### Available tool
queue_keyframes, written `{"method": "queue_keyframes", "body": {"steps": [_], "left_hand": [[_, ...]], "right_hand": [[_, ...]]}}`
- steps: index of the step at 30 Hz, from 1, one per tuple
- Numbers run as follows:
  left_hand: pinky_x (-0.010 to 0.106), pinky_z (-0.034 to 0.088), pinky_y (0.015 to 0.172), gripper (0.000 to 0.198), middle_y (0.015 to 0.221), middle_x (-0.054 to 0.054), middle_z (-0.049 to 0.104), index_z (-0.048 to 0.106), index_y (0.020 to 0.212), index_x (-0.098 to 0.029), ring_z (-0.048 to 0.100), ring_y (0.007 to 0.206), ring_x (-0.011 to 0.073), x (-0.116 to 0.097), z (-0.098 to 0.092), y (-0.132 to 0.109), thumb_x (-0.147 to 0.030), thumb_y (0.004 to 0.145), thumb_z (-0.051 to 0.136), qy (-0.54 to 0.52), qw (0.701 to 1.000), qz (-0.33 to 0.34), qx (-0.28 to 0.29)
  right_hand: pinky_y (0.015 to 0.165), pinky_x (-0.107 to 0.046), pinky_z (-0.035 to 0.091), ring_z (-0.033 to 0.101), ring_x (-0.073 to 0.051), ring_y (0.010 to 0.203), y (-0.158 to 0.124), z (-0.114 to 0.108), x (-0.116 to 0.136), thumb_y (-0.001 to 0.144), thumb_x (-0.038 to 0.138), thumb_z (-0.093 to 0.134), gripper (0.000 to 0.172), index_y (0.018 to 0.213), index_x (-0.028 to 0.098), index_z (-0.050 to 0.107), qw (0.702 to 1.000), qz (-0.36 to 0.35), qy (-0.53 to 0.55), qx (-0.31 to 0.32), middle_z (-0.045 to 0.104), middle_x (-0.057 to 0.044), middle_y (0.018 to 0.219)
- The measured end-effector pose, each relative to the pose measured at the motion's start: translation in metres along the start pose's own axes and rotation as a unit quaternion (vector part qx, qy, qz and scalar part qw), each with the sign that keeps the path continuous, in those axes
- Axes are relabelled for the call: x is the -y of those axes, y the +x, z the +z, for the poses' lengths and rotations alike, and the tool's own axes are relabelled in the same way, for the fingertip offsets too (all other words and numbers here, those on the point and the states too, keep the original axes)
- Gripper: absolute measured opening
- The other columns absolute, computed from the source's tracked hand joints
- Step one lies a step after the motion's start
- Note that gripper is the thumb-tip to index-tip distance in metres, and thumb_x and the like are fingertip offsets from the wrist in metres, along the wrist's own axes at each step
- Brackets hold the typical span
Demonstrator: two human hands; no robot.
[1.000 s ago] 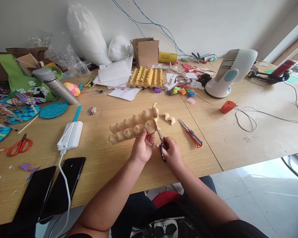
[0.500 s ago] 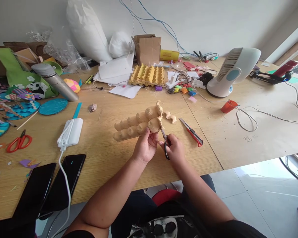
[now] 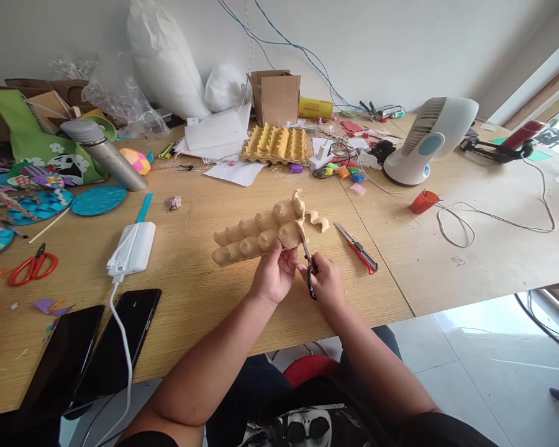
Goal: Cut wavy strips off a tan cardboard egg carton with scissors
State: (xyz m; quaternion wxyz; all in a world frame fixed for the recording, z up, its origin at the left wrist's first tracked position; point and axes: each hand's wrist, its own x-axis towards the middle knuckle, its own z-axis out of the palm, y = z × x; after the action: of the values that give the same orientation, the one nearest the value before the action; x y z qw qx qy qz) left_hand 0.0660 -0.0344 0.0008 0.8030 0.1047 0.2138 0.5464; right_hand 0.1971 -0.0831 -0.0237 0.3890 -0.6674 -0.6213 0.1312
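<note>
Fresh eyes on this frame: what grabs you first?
Centre of the table, the left hand grips a tan egg-carton strip while the right hand works small scissors at its right end. A white fan stands far right, a red utility knife lies just right of the hands, and two black phones lie at the near left edge.

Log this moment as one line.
left hand: grips egg-carton strip | right hand: holds scissors, blades at strip's end | cut-off scrap: lies beside strip | box cutter: untouched, right of hands

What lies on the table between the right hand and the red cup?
In the head view, a red box cutter lies there on the table, touching neither the right hand nor the cup.
</note>
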Motion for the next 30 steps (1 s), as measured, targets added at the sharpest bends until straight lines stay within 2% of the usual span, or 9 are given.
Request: {"method": "queue_keyframes", "body": {"steps": [4, 8, 12, 15, 18, 24, 30], "left_hand": [[0.02, 0.053, 0.064, 0.019, 0.086, -0.001, 0.075, 0.07, 0.098, -0.017, 0.068, 0.069, 0.0072, 0.001, -0.002, 0.003, -0.03, 0.086, 0.077, 0.01, 1.0, 0.008, 0.008], [0.024, 0.052, 0.058, 0.022, 0.075, -0.002, 0.071, 0.07, 0.093, -0.016, 0.062, 0.061, 0.009, 0.004, -0.004, 0.004, -0.035, 0.086, 0.077, 0.017, 0.999, -0.009, 0.046], [0.024, 0.052, 0.058, 0.02, 0.087, 0.0, 0.075, 0.072, 0.098, -0.017, 0.064, 0.065, 0.0093, 0.005, -0.003, 0.003, -0.033, 0.087, 0.076, 0.002, 0.997, -0.033, 0.066], [0.024, 0.052, 0.059, 0.019, 0.093, 0.001, 0.076, 0.072, 0.098, -0.017, 0.065, 0.068, 0.0097, 0.004, -0.003, 0.002, -0.034, 0.088, 0.075, 0.007, 0.997, -0.039, 0.068], [0.023, 0.053, 0.062, 0.019, 0.092, 0.002, 0.076, 0.073, 0.095, -0.017, 0.065, 0.069, 0.0096, 0.004, -0.003, 0.003, -0.035, 0.09, 0.073, 0.016, 0.998, -0.029, 0.058], [0.024, 0.054, 0.065, 0.022, 0.086, 0.002, 0.074, 0.073, 0.098, -0.018, 0.064, 0.07, 0.0103, -0.001, 0.002, 0.002, -0.039, 0.09, 0.072, 0.002, 0.998, -0.012, 0.057], [0.024, 0.05, 0.063, 0.023, 0.084, 0.002, 0.073, 0.073, 0.092, -0.019, 0.064, 0.07, 0.011, -0.006, 0.006, 0.002, -0.042, 0.09, 0.071, 0.014, 0.999, 0.005, 0.033]], "right_hand": [[0.056, -0.028, 0.027, 0.047, -0.016, 0.059, 0.001, 0.001, -0.001, 0.089, 0.054, 0.061, 0.04, 0.068, 0.025, 0.042, 0.999, 0.007, -0.025, -0.035, 0.055, 0.0, 0.065], [0.06, -0.029, 0.033, 0.054, -0.019, 0.069, 0.002, 0.0, 0.0, 0.089, 0.051, 0.063, 0.033, 0.076, 0.025, 0.047, 0.996, -0.005, -0.053, -0.07, 0.06, -0.003, 0.075], [0.071, -0.033, 0.04, 0.058, -0.025, 0.083, 0.001, -0.004, -0.002, 0.089, 0.048, 0.063, 0.028, 0.085, 0.024, 0.051, 0.989, -0.056, -0.073, -0.117, 0.062, -0.007, 0.087], [0.077, -0.036, 0.042, 0.058, -0.027, 0.089, 0.003, -0.009, -0.002, 0.09, 0.048, 0.063, 0.027, 0.089, 0.024, 0.051, 0.984, -0.081, -0.096, -0.129, 0.063, -0.009, 0.091], [0.076, -0.036, 0.042, 0.057, -0.027, 0.087, 0.006, -0.015, 0.0, 0.089, 0.049, 0.064, 0.028, 0.087, 0.025, 0.051, 0.981, -0.084, -0.132, -0.112, 0.063, -0.009, 0.09], [0.063, -0.033, 0.034, 0.053, -0.022, 0.072, 0.021, -0.024, 0.008, 0.09, 0.05, 0.061, 0.03, 0.08, 0.025, 0.048, 0.987, -0.081, -0.135, -0.038, 0.061, -0.005, 0.078], [0.059, -0.031, 0.029, 0.05, -0.019, 0.066, 0.034, -0.016, 0.009, 0.089, 0.053, 0.06, 0.035, 0.074, 0.025, 0.043, 0.991, -0.091, -0.098, -0.004, 0.058, -0.003, 0.072]]}}
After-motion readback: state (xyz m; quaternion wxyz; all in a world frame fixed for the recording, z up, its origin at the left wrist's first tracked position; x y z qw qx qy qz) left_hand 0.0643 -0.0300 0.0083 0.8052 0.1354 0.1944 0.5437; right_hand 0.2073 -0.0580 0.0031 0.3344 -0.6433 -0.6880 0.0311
